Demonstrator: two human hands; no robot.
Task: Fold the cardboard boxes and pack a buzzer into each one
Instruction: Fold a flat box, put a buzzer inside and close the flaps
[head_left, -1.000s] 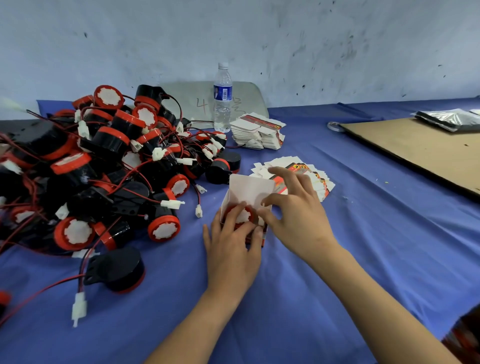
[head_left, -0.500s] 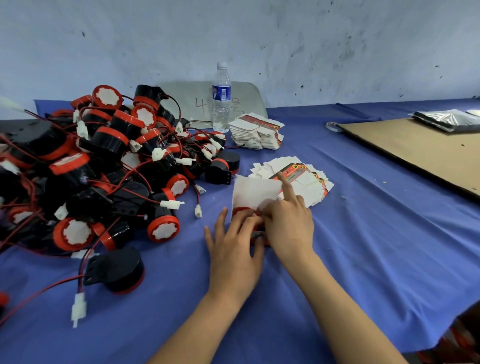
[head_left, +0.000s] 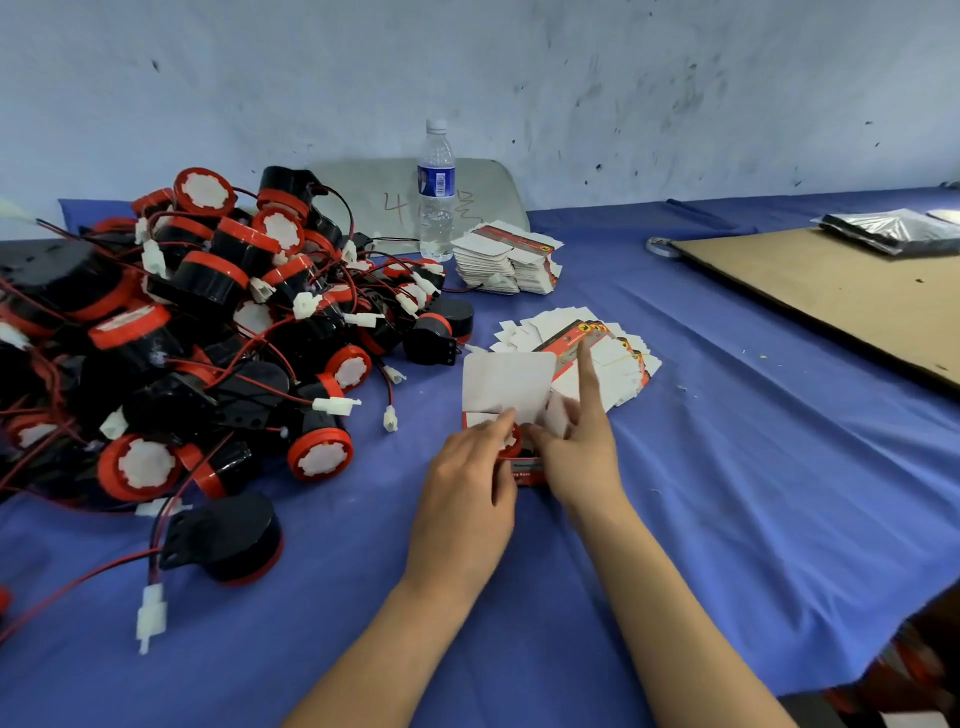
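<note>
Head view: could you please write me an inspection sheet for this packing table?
Surface: wrinkled blue cloth over the table.
Job's things: box with lid flap up, buzzer inside; buzzer pile at left; flat boxes fanned behind, a stack further back.
Clutter: bottle, grey board, cardboard sheet, foil bags.
Grips: left hand and right hand both hold the box; right index finger straight.
Cables: red-black leads tangled through the pile; one plug lies loose near the front.
Surroundings: scuffed wall.
</note>
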